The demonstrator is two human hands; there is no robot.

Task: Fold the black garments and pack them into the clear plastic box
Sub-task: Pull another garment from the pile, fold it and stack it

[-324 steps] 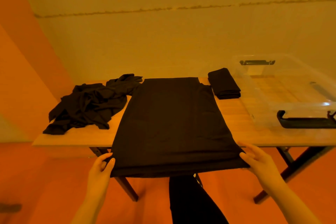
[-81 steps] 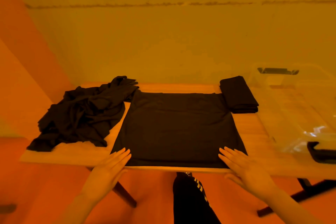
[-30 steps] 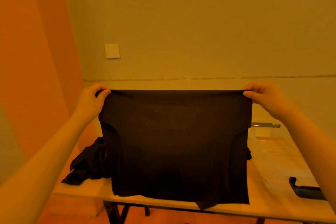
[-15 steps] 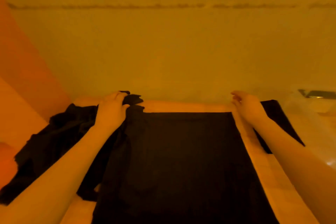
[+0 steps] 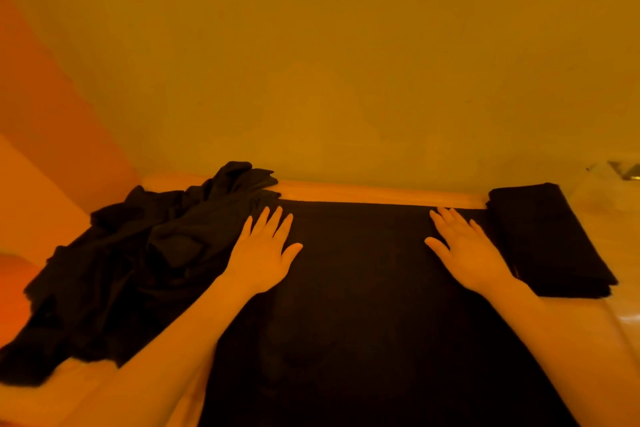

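Black fabric covers most of the wooden table (image 5: 374,191): a spread garment (image 5: 363,305) lies flat in the middle, running from near the far edge toward the person. The left hand (image 5: 265,250) and right hand (image 5: 464,250) both press palm-down on its far end, fingers straight and spread. A crumpled pile of black clothes (image 5: 117,253) sits at its left, a folded garment (image 5: 547,239) at its right, and a corner of the clear plastic box (image 5: 620,180) shows beyond.
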